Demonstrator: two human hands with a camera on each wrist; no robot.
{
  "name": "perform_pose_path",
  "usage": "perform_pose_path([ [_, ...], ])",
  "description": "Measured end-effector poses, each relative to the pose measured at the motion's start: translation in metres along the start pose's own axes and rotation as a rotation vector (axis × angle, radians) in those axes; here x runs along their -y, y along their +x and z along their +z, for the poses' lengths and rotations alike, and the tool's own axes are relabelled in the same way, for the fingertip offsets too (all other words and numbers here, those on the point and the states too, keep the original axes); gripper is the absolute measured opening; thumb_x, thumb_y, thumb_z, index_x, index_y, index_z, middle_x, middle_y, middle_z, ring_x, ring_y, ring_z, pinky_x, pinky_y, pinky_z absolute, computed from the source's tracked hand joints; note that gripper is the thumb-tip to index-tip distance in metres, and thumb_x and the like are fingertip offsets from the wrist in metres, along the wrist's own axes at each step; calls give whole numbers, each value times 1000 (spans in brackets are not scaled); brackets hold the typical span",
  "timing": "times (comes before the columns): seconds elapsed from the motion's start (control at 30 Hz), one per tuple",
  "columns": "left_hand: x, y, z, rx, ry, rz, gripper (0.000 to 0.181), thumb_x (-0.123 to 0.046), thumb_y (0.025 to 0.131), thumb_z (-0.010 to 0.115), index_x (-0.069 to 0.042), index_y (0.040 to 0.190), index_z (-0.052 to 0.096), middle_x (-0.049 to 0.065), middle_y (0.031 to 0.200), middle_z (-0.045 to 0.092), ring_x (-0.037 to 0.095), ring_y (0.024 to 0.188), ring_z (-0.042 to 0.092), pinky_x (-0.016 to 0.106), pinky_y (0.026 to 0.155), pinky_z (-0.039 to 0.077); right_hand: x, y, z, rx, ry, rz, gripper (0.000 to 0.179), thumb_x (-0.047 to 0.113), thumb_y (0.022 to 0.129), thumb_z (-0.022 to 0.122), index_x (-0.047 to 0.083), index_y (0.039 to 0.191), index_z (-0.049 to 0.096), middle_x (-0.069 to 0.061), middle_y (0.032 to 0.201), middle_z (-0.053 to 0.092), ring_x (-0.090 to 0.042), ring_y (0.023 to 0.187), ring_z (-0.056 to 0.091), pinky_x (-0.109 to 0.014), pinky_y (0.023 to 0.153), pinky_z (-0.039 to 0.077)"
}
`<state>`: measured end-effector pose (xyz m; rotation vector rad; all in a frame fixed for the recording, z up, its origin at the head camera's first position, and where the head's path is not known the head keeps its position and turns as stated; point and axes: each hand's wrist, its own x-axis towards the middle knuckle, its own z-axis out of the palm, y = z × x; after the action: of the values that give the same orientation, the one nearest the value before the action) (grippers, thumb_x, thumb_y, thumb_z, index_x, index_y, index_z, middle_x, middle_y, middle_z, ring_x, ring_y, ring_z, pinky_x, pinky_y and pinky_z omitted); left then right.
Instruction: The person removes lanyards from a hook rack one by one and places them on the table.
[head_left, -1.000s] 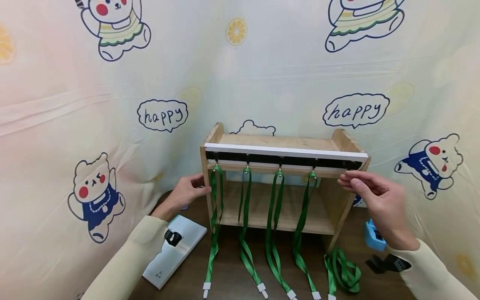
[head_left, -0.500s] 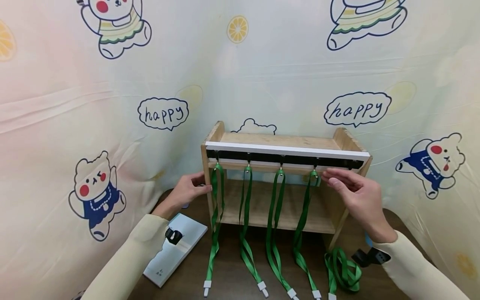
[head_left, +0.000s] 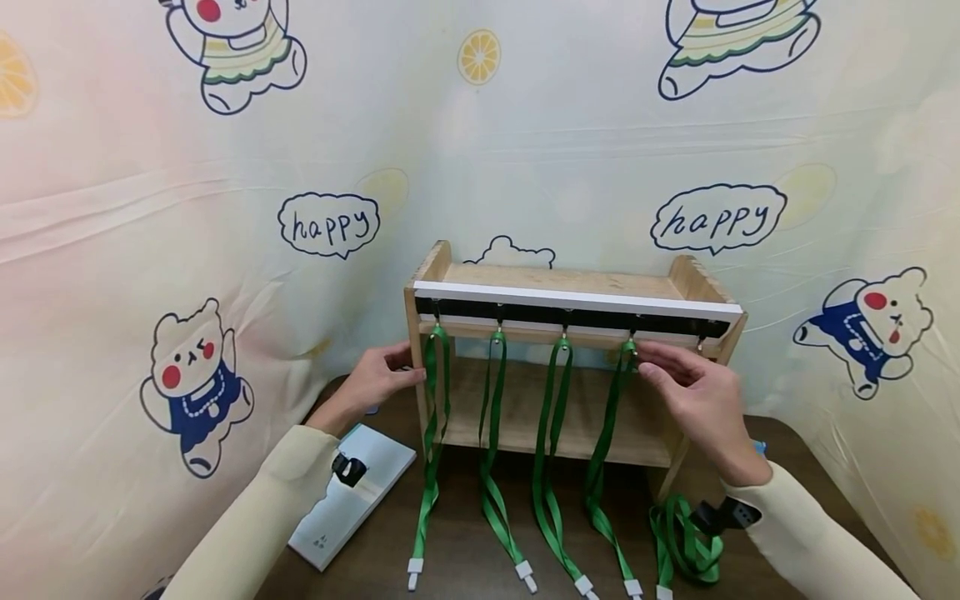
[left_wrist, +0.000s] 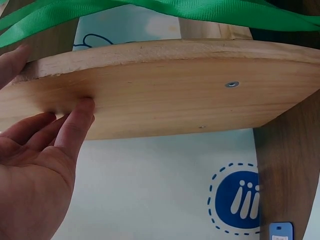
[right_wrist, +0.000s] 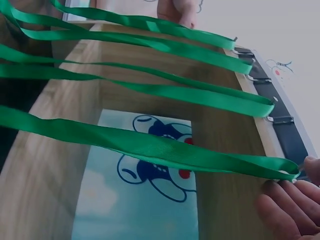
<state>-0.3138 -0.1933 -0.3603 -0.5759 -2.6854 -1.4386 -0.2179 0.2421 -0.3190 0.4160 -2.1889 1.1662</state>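
Observation:
A small wooden shelf [head_left: 555, 408] bears a black hook strip [head_left: 525, 314] along its upper front. Several green lanyards hang there, each ending in a white clip. My left hand [head_left: 378, 377] grips the shelf's left side panel [left_wrist: 165, 85], its thumb at the front edge and its fingertips against the outer face. Beside the top loop of the rightmost hanging lanyard [head_left: 609, 417] is my right hand [head_left: 701, 400], thumb and fingers slightly apart. In the right wrist view that loop [right_wrist: 240, 165] reaches the fingertips; whether they touch it is unclear.
Another green lanyard [head_left: 693, 546] lies bunched on the dark table below the shelf's right side. A pale blue-white box [head_left: 375, 458] lies to the left, partly under my left forearm. A patterned curtain [head_left: 480, 167] hangs behind. Something blue [head_left: 760, 447] shows beside my right wrist.
My right hand has moved left from the strip's right end to the rightmost hanging lanyard, uncovering the end hook. The left hand keeps its hold on the shelf.

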Motion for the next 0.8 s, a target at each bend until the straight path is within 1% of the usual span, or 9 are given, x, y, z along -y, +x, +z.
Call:
perform_pose_path([
  [0.13,-1,0,0,-4,2,0,51,-27,95,70,-13,143,58,14,132,68,29,114,64,47,98,56,-1,-2,5,14,-1,71,31,23,95,71,8,122,73,-15,115,77,15,90,67,-5,78,52],
  [0.23,-1,0,-1,-1,5,8,52,-27,95,70,-12,143,57,15,132,68,29,113,64,47,98,56,-2,-3,8,48,32,144,37,29,97,69,5,124,71,-17,117,75,12,88,69,-6,79,53],
  [0.3,-1,-1,0,0,6,15,52,-27,95,70,-12,144,57,15,132,68,29,113,65,47,97,56,-2,-3,11,70,67,183,40,31,97,68,3,126,70,-18,118,75,7,89,71,-8,79,54],
  [0.4,0,-1,0,1,4,15,53,-27,95,70,-12,145,56,15,132,68,29,114,65,47,98,56,-2,-4,16,103,130,229,42,32,98,68,2,127,68,-15,116,76,3,91,73,-11,81,56],
  [0.47,0,-1,0,2,-3,11,53,-27,96,70,-12,145,56,15,133,68,30,116,64,47,98,56,-1,-4,19,115,169,253,42,32,97,68,2,127,68,-9,113,77,0,92,74,-12,82,56],
  [0.53,0,-1,0,3,-10,5,53,-27,95,71,-13,145,56,15,133,67,30,117,63,47,99,56,-1,-4,22,116,181,266,41,34,97,68,3,124,70,0,109,78,1,93,72,-12,83,56],
  [0.6,-1,-1,0,5,-17,2,53,-27,95,71,-13,144,56,15,134,66,31,119,62,47,99,56,-1,-5,26,115,202,269,40,35,97,68,5,123,70,4,108,78,2,96,71,-12,84,55],
  [0.67,-1,-1,0,5,-22,0,53,-27,95,71,-13,144,56,15,134,66,32,119,62,47,99,56,-1,-4,29,119,231,266,40,35,97,67,5,123,71,3,110,79,1,100,71,-11,87,54],
  [0.8,1,-1,0,1,-24,-1,53,-28,95,71,-13,143,57,15,134,67,32,119,62,47,99,56,2,-3,33,137,297,259,41,34,98,66,4,126,69,-6,117,77,-1,104,73,-11,92,53],
])
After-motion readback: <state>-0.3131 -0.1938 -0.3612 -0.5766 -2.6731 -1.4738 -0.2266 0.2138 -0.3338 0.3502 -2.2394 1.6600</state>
